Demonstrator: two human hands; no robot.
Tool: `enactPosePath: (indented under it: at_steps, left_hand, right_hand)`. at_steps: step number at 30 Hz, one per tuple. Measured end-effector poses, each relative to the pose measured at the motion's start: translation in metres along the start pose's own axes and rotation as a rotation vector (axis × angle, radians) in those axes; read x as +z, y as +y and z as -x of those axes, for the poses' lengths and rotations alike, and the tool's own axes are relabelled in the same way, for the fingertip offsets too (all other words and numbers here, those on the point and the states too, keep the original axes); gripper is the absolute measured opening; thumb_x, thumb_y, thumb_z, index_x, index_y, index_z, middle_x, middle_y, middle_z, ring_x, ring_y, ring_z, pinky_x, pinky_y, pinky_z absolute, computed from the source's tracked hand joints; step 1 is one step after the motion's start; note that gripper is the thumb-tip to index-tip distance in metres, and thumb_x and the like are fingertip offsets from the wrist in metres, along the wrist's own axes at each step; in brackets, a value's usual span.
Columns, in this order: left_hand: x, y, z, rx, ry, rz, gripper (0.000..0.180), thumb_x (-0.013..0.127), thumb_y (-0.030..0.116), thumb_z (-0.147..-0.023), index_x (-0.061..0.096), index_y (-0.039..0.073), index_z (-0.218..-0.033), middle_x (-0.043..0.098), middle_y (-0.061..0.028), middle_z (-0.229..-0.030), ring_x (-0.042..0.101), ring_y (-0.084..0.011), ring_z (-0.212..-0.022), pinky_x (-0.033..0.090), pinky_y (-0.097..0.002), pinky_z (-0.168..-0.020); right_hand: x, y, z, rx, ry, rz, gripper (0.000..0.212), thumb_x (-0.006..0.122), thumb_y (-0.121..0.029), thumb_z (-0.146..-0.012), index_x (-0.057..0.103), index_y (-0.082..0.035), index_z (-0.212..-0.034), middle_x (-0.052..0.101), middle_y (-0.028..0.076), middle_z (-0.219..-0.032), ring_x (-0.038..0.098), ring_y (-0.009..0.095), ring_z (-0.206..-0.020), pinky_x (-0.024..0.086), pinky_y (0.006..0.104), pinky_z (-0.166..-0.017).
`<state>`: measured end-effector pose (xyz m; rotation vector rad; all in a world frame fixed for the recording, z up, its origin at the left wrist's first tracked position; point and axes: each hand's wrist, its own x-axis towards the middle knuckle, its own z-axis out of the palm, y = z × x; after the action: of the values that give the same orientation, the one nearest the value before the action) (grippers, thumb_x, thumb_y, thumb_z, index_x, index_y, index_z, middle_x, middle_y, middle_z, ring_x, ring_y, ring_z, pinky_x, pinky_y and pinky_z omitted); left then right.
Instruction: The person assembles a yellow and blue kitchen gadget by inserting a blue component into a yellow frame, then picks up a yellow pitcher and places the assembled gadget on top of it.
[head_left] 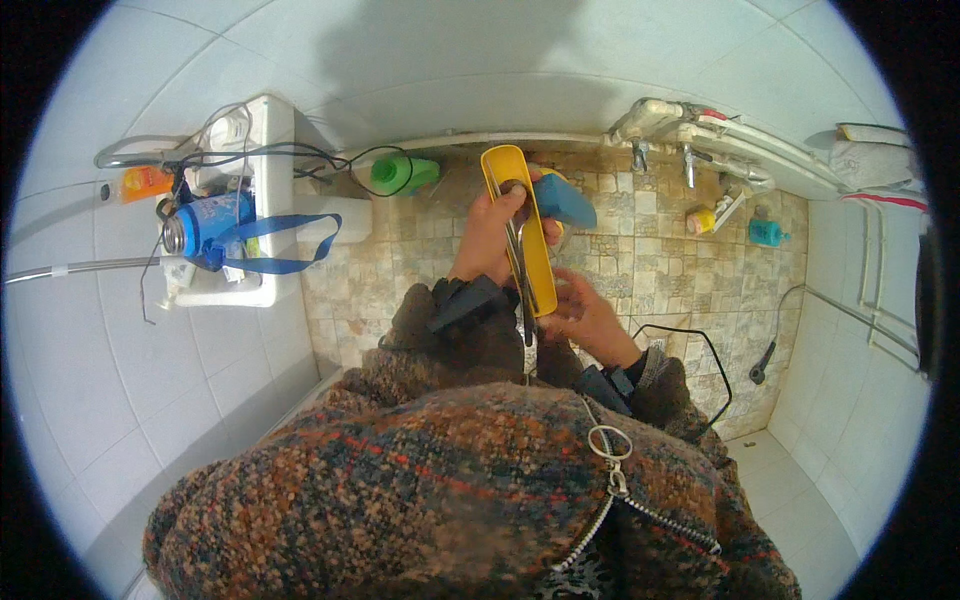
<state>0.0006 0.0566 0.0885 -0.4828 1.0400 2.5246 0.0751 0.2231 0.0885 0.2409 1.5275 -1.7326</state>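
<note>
My left hand is closed round a long narrow yellow cutlery case, its thumb pressing down inside the case. Metal cutlery, apparently spoons, lies along the case, and its dark ends stick out past the near end. Beside that near end, my right hand has its fingers curled about the case's edge. Just beyond my left hand is a blue plastic piece, next to a yellow round thing it partly covers; whether my fingers touch the blue piece I cannot tell.
At left, a white basin carries a blue bottle with a strap and tangled cables. A green bottle stands by the far wall. Taps project at far right, near a teal bottle. A shower head hangs right.
</note>
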Motion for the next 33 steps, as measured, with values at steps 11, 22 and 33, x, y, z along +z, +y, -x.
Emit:
enactPosePath:
  at_steps: [11,22,33]
  left_hand:
    - [0.005,0.002,-0.002,0.016,0.027,0.087,0.022,0.044,0.015,-0.091,0.047,0.004,-0.110,0.055,-0.0099,-0.087,0.059,-0.0218,-0.061,0.052,-0.0375,-0.058]
    - [0.004,-0.006,-0.001,-0.008,-0.042,0.008,0.032,0.048,0.026,-0.090,0.045,0.006,-0.115,0.055,-0.0108,-0.089,0.062,-0.0228,-0.067,0.054,-0.0371,-0.062]
    - [0.009,-0.009,-0.001,-0.059,-0.063,-0.018,0.031,0.049,0.021,-0.089,0.044,0.005,-0.115,0.055,-0.0108,-0.087,0.061,-0.0232,-0.067,0.054,-0.0365,-0.061]
  right_hand:
    - [0.008,0.017,-0.001,0.171,-0.189,-0.307,0.057,0.055,-0.008,-0.086,0.022,-0.009,-0.132,0.062,0.014,-0.090,0.064,0.021,-0.069,0.055,0.0319,-0.062]
    - [0.001,0.007,-0.006,0.150,0.042,0.067,0.036,0.057,-0.017,-0.087,0.047,-0.003,-0.119,0.062,0.007,-0.083,0.057,0.009,-0.055,0.048,0.0230,-0.045]
    - [-0.004,0.015,-0.014,-0.228,0.065,0.040,0.032,0.056,-0.019,-0.088,0.051,0.000,-0.113,0.059,0.005,-0.093,0.056,0.010,-0.083,0.046,0.0251,-0.072]
